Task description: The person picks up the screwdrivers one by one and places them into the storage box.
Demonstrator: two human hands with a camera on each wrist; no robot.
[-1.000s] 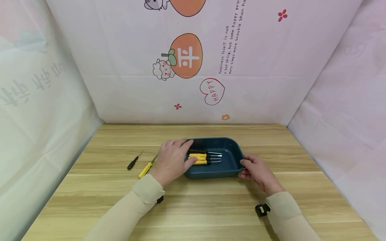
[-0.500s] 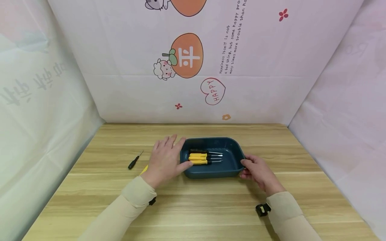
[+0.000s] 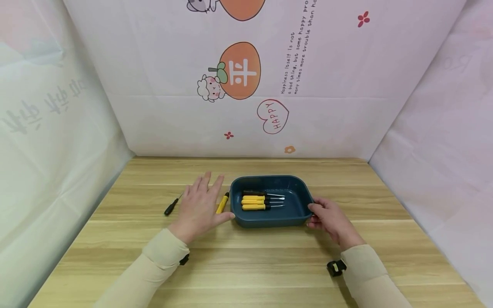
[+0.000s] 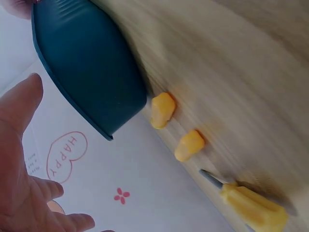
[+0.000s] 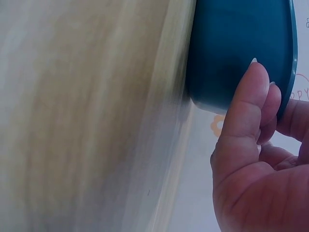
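A dark teal bin holds several screwdrivers with yellow handles and one dark-handled screwdriver. My right hand grips its right end, thumb over the rim and fingers outside below. Fingers spread, my left hand hovers over the table left of the bin, holding nothing; its thumb tip overlaps the bin's near left corner in the head view. Between that hand and the bin lies a yellow screwdriver. The left wrist view shows two yellow handles and a yellow screwdriver on the table.
A small black screwdriver lies left of my left hand. Wood-grain tabletop spreads around the bin, bounded by a printed white sheet at the back and white sheets at both sides.
My left hand has moved left, away from the bin's left end, spreading its fingers. The yellow screwdriver beside the bin has come into view. My right hand keeps its grip; the bin stays put.
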